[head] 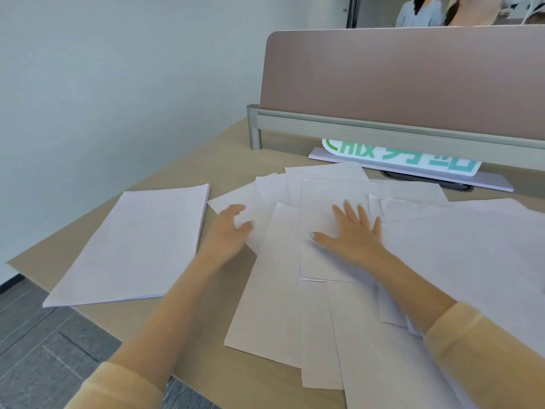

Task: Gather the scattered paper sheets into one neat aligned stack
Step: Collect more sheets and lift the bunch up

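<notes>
A squared stack of white sheets (138,240) lies on the left part of the wooden desk (224,149). To its right, several loose white sheets (295,305) overlap at odd angles and spread to the right edge of view. My left hand (228,231) rests at the left border of that pile, with fingers and thumb curved over a sheet's edge. Flat on the topmost sheet (327,208) lies my right hand (352,231), fingers spread and straight.
A brown divider panel (413,78) on a grey rail closes the desk's far side. A white sign with green lettering (398,160) lies under it. The desk's left and near edges drop to grey carpet (44,349). People stand beyond the divider.
</notes>
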Available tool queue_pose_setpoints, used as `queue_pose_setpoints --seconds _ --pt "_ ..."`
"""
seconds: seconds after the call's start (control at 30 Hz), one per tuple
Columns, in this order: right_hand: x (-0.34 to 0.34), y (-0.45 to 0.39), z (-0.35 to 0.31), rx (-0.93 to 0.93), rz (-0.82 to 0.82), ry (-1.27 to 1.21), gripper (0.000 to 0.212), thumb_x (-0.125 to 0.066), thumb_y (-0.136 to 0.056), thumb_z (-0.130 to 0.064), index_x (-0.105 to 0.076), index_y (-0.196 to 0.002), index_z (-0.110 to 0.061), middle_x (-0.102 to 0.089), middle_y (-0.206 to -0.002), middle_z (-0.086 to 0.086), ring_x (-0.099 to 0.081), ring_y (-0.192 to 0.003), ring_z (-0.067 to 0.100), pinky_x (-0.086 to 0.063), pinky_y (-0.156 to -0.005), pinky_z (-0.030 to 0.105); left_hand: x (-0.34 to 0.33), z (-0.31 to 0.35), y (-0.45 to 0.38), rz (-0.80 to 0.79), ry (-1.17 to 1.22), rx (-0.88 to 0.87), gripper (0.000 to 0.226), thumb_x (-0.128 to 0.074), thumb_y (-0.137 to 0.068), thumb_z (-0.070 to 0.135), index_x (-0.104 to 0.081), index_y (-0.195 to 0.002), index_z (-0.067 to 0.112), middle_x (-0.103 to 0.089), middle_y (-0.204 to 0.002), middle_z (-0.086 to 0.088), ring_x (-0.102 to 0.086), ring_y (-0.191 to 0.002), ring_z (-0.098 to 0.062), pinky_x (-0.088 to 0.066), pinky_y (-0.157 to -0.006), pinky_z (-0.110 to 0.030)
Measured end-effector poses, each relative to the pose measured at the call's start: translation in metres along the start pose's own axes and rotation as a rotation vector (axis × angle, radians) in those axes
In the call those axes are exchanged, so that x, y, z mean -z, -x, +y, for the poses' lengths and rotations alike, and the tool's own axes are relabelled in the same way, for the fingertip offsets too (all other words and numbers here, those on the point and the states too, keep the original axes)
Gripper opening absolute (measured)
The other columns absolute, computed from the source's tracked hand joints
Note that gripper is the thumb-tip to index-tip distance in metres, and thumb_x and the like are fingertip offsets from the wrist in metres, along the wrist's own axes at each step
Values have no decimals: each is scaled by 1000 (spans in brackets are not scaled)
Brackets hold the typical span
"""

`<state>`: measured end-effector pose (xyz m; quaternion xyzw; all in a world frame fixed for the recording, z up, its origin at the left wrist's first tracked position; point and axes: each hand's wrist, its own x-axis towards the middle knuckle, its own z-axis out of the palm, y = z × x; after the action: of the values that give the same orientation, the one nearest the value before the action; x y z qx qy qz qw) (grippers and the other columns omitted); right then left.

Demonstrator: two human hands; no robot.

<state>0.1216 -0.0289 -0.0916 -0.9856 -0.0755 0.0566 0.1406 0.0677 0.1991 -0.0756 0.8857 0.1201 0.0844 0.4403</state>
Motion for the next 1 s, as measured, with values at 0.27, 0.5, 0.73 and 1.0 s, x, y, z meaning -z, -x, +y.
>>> queue_pose_setpoints --seconds 0.27,0.5,0.73,1.0 --pt "-16 6 40 -176 27 89 76 -13 -88 -70 -8 -152 -28 2 -162 -2 4 -149 24 4 -116 57 -65 44 24 -272 315 220 62 -54 -90 26 -30 -146 18 -35 -150 2 -41 -134 -20 -33 -111 -37" --pt "-19 5 41 -146 49 89 75 -12 -89 -68 -10 -152 -27 0 -162 -3 3 -149 24 4 -115 56 -73 53 16 -260 629 400 47 -56 -88 18 -45 -132 3 -61 -84 -1 -61 -67 -16 -51 -52 -24" --pt "-19 6 41 -48 98 -59 63 -25 -93 -61 -27 -147 -28 -14 -160 -6 -7 -148 19 0 -117 48 -87 62 20 -242 292 225 13 -47 -84 6 -59 -86 5 -56 -83 -14 -53 -71 -23 -39 -60 -27" --pt "10 23 78 13 417 -521 29 -54 -92 -23 -63 -120 -22 -49 -143 -7 -47 -129 15 -30 -103 24 -54 43 6 -45 307 198 27 -48 -85 2 -59 -67 19 -59 -77 -6 -54 -67 -23 -41 -57 -24"
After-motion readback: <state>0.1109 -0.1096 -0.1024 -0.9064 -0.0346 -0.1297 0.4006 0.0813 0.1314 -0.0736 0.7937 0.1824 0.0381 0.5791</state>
